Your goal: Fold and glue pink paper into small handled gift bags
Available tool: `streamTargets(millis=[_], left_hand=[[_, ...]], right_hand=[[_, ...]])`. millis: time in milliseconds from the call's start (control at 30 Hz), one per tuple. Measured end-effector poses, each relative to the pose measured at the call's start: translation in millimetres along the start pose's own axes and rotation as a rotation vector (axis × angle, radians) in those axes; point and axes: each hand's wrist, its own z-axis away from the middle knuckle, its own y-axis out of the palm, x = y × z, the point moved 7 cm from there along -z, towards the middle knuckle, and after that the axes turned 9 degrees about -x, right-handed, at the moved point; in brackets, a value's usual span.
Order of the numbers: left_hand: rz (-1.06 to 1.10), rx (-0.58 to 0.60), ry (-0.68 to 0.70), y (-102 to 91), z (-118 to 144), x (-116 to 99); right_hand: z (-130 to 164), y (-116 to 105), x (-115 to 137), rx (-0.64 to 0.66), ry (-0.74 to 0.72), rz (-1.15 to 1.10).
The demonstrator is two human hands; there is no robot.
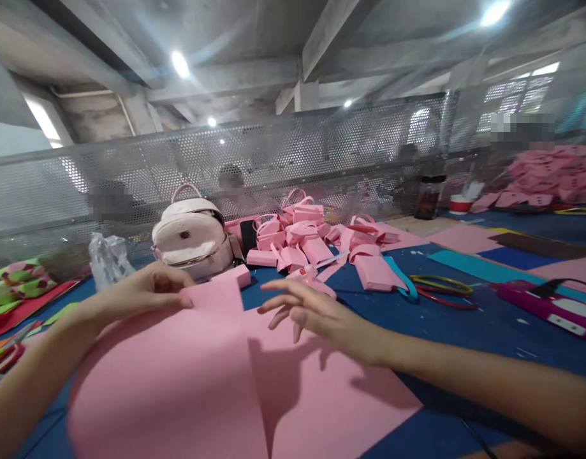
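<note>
Pinching the far edge of a curled pink foam sheet (178, 376) on the blue worktop (465, 319), the left hand (139, 290) grasps it just in front of the white backpack (192, 239), while the right hand (316, 312) hovers released, fingers spread, above the sheet.
</note>
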Motion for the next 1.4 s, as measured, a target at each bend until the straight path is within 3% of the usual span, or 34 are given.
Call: streamTargets(millis=[100, 200, 333, 500, 600, 767, 967, 1167, 1267, 1400], left_hand=[[0.063, -0.001, 0.053, 39.2, -15.1, -33.4], [0.097, -0.043, 0.092, 73.8, -36.1, -36.7], [0.113, -0.08, 0.082, 102.9, -62.1, -4.1], [0.091, -0.104, 0.016, 131.1, -74.7, 39.9], [0.041, -0.208, 0.018, 141.0, -68.7, 46.5], [-0.04, -0.308, 0.102, 150.7, -53.6, 30.1], [-0.135, -0.288, 0.183, 160.9, -47.7, 26.2], [-0.504, -0.352, 0.474, 167.1, -30.5, 32.0], [-0.661, -0.349, 0.626, 168.6, -22.6, 37.3], [-0.781, -0.403, 0.727, 177.8, -19.2, 46.0]], right_hand=[[-15.7, -3.2, -9.4, -0.036, 0.07, -0.085], [-22.3, -12.5, -28.1, -0.039, 0.095, 0.184], [-19.5, -39.1, -52.7, -0.083, 0.06, 0.706], [-6.7, -57.9, -84.1, -0.062, 0.093, 0.899], [-2.4, -52.7, -91.3, -0.033, 0.03, 0.99], [-4.0, -22.0, -89.0, 0.01, -0.238, 1.176], [-7.4, 0.0, -113.0, 0.06, -0.261, 1.12], [-6.2, -2.0, -118.2, -0.026, -0.397, 1.19], [-5.8, -0.7, -115.0, -0.099, -0.543, 1.241], [-8.0, -0.1, -117.1, -0.152, -0.629, 1.289]])
